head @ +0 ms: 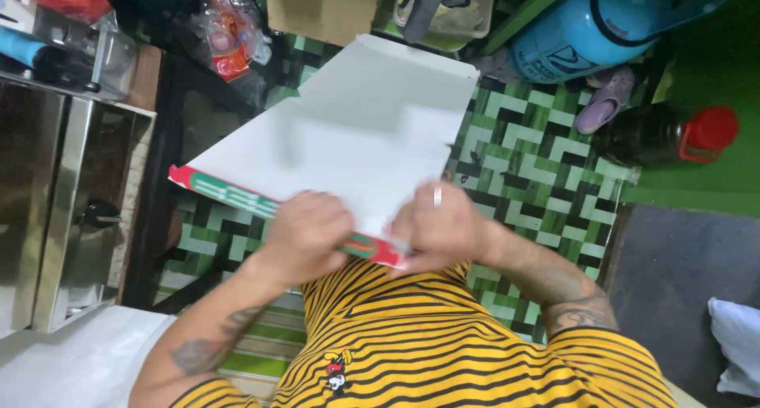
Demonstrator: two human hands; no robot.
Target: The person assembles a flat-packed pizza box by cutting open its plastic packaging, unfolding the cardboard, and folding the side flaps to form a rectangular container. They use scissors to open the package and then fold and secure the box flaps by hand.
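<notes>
A flat white cardboard box blank [356, 131] with a red and green printed edge is held out in front of my chest, above the floor. My left hand [305, 230] grips its near folded edge from the left, fingers curled over the red strip. My right hand [439, 226], with a ring on one finger, pinches the same edge at its right end. Both hands sit close together, against my yellow and black striped shirt [412, 337]. The far flap of the box points away from me.
A green and white patterned tile floor [538, 170] lies below. A steel cabinet [63, 210] stands at left, a blue gas cylinder [586, 28] and a dark bottle with a red cap [673, 135] at upper right, a brown carton [321, 8] at top, a dark mat [681, 273] at right.
</notes>
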